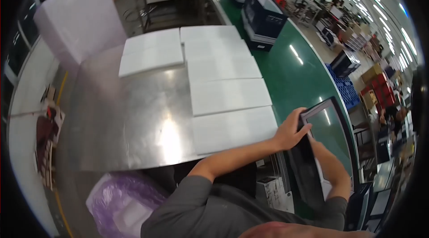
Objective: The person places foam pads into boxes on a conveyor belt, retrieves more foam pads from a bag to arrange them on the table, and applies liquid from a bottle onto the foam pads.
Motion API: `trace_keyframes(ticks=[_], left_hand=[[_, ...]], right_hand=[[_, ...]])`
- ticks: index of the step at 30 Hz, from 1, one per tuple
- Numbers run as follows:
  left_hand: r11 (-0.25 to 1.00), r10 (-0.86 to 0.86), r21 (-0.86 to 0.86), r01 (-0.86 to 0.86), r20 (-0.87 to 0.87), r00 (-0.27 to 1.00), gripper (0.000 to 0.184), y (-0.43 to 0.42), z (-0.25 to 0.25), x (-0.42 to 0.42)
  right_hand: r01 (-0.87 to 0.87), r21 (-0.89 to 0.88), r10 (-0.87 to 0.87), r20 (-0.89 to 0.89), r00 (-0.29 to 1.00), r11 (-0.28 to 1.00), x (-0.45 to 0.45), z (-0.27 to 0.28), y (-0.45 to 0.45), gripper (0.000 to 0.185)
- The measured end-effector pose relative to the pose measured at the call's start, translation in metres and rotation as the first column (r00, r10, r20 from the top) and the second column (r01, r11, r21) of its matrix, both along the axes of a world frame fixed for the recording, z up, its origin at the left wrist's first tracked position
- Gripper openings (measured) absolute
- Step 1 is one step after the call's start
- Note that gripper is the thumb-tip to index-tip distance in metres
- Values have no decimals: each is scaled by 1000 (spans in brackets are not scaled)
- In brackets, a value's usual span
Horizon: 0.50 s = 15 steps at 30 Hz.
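A dark open box sleeve (306, 166) with a pale inner rim stands tilted over the green conveyor at the right. My left hand (291, 131) is closed on its upper left corner, with the thumb over the rim. Just below, my right hand (315, 147) reaches to the same side of the sleeve; its fingers are hidden. Through the opening the green surface shows. White flat foam sheets (234, 128) lie in two columns on the metal table beside my left forearm.
The metal table (143, 117) has a tall white foam block (80, 14) at its far left. Dark boxes (263, 16) stand on the green conveyor (292, 77). A purple plastic bag (120, 202) is below the table's near edge. People work farther back.
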<state>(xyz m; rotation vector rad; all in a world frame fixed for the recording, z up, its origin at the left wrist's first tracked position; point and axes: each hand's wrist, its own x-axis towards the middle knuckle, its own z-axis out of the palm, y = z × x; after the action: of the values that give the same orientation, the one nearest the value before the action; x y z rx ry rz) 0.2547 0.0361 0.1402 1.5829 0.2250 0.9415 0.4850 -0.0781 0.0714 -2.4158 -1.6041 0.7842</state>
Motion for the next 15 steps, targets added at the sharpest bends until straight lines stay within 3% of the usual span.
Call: trace_keyframes(ticks=[2,3,6,7,9,10,11,12,14,15], left_hand=[[999,-48,-14,48,32,998,54,-1,-1,27],[997,-79,-17,80,48,996,54,0,-2,37],[998,-42,37,41,16,999,50,7,-6,28],[999,-37,31,37,11,999,50,15,-10,24],[998,21,-59,-27,-98,995,42,34,-20,17],[994,82,-58,-87,-88,993,38,45,-22,10],[988,138,-64,-144,-85,987,34,57,-24,4],[977,211,-24,-213,-56,976,31,69,-29,1],[949,316,-4,-316,-29,948,31,92,-31,-20],[937,349,10,-349,-33,937,31,108,-34,-35]], right_hand=[[173,-250,-232,-228,946,953,3,77,-28,58],[256,-264,-335,-318,887,930,4,117,-46,58],[508,-5,-403,-615,677,861,-15,224,-109,58],[627,12,-415,-739,530,779,-59,262,-111,59],[436,134,-384,-293,875,890,-91,275,-144,60],[268,199,-275,12,961,943,-91,252,-158,60],[81,201,-143,314,939,976,-91,231,-174,60],[80,168,-129,305,944,983,-89,234,-188,60],[351,-39,-297,452,841,935,-74,257,-213,60],[358,-49,-316,373,873,932,-65,272,-226,59]])
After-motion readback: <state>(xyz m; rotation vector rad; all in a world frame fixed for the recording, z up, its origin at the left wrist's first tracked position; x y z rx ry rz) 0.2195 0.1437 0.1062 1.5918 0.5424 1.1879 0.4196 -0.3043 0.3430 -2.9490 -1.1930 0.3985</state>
